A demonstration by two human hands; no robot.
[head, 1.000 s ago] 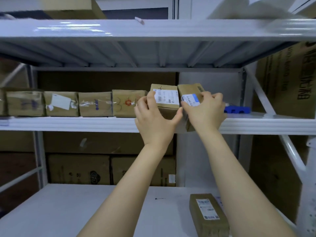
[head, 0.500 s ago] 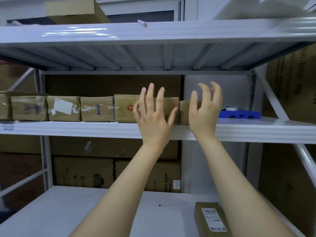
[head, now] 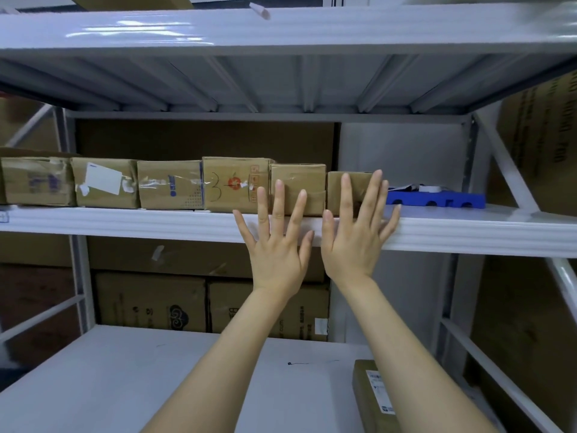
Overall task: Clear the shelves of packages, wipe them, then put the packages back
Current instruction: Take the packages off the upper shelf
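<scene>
**Cardboard row lined up, one package left below**

Brown boxes (head: 168, 184) stand side by side on the middle shelf (head: 125, 221), six in view, each touching the next and all close to the front lip. Both hands are raised in front of the two at the right end. The left hand (head: 278, 264) and the right hand (head: 352, 248) hold nothing: the fingers (head: 278, 198) are straight and spread apart, palms toward the cardboard. Whether any fingertip touches a box front, I cannot tell. A blue block (head: 437, 200) lies just beside the end box (head: 335, 189). One more package (head: 371, 398) lies on the lower shelf (head: 125, 370), at the right, beside the right forearm.

The risks look small but real. The row sits so near the lip that a fingertip catching a flap or tape edge on the way out could drag a box forward and off. An uneven push from flat palms could skew the end box into the blue block or open a gap in the row. Lower down, a forearm swinging right could knock the lone package toward the edge. Nothing shows whether the lower shelf has been wiped.
</scene>
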